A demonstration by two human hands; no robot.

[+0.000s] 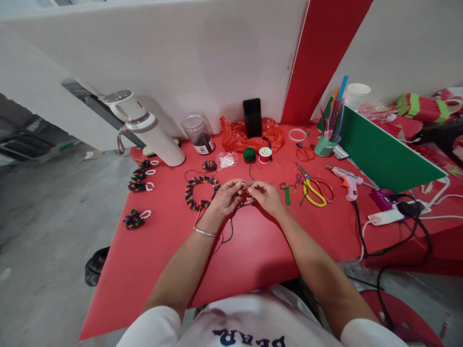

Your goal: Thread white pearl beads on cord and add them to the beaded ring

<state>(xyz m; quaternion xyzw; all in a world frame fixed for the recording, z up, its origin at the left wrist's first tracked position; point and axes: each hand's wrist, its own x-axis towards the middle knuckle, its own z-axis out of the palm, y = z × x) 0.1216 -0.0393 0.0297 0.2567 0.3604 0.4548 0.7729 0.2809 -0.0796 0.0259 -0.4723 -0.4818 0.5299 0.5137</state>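
My left hand (230,196) and my right hand (266,196) meet over the middle of the red table, both with fingertips pinched. Between them is a thin beaded string (248,198) with small pale beads, partly hidden by the fingers. A dark green cord trails on the table below the hands. Left of my left hand lies a braided ring of multicoloured yarn (188,193). Beyond the hands are a green yarn ball (249,154), a spool of red thread (265,153) and a bag of white beads (227,160). A green-handled crochet hook (287,196) is just right of my right hand.
Yellow-handled scissors (314,193), red-handled scissors (306,153) and a pink glue gun (349,182) lie right, near a power strip (390,215) with cables. A tall white flask (159,142) and a jar (198,136) stand back left. Several yarn pieces with bead loops (136,185) line the left edge.
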